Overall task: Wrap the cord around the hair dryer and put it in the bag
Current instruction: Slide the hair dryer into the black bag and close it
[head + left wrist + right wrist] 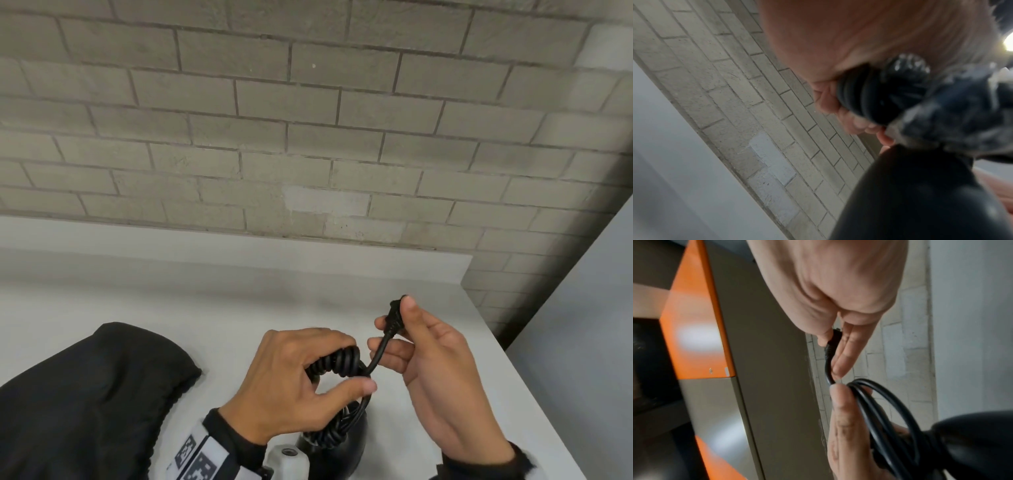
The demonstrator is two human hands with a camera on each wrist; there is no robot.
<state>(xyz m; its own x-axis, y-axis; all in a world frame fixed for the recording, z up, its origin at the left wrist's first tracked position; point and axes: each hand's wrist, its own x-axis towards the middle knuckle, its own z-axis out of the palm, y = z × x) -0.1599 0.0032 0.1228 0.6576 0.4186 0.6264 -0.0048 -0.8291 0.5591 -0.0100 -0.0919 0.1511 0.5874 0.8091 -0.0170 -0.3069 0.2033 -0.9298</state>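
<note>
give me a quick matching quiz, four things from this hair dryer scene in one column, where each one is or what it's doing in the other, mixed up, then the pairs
Things
1. black fabric bag
2. black plug at the cord's end
3. coiled black cord
4. black hair dryer body

States
A. pinched by the right hand
B. lying on the white table, at the left
C. low in the head view, below the left hand
D. gripped in loops by the left hand

Pairs: 1-B, 2-A, 3-D, 4-C
</note>
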